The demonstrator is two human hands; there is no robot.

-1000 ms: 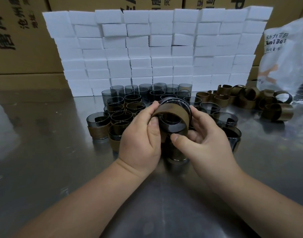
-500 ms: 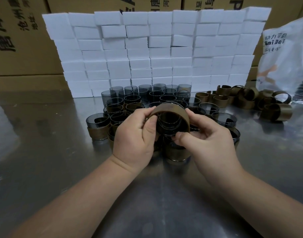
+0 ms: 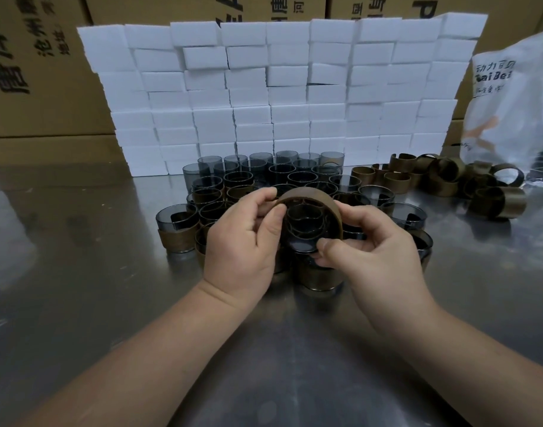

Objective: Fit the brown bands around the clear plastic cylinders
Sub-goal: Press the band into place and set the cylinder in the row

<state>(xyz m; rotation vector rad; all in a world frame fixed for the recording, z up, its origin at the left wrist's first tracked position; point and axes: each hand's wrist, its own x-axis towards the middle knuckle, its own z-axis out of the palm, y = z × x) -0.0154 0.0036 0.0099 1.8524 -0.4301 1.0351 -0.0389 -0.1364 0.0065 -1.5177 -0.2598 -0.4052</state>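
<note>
Brown is the band (image 3: 307,197) in the middle of the frame, and both hands hold it up just above the desk (image 3: 79,288). The left hand (image 3: 242,251) pinches its left side, with the thumb in front and the fingers curled over the top. The right hand (image 3: 372,251) pinches its lower right side, with the thumb tip at the bottom edge and the fingers round the back. The hands are close together, with only the band between them.

The band is tipped, so I look through its open end. I see a dark round rim at its bottom edge. It looks like a cylinder (image 3: 302,248) inside the band, but I cannot tell how far in it sits.

Behind the hands, more cylinders (image 3: 282,171) stand upright on the desk, packed close. Some near the front have bands on them. One banded cylinder (image 3: 178,232) stands at the left of the group. A second banded cylinder (image 3: 319,277) stands just under the hands.

Loose bands (image 3: 442,177) lie in a heap at the right, near the group. A white bag (image 3: 516,97) with print is at the right edge, behind the heap. White blocks (image 3: 264,87) are stacked like a wall across the top, right behind the cylinders. Cardboard boxes (image 3: 33,72) with black print stand behind the wall. The desk is shiny grey metal.
</note>
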